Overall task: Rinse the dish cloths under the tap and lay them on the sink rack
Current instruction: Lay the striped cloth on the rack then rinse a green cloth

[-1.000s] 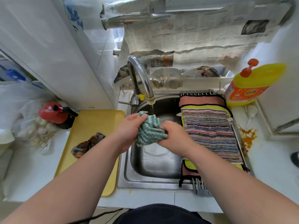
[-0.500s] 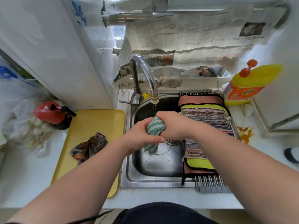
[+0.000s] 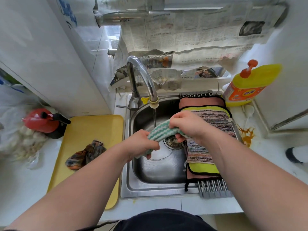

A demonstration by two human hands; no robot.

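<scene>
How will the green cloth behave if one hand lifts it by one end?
Probably floppy: the green cloth bends and twists between the left hand and right hand. Likely heavy for its size, as water from the tap falls on it. Probably not slippery: its weave looks coarse.

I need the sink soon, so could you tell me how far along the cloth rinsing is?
Done: pink cloth, yellow cloth and striped cloth lie stacked on the sink rack. In hand: the left hand and right hand grip the green-and-white cloth at the running tap. Left: laying it on the rack, then the multicoloured cloth crumpled on the yellow tray.
</scene>
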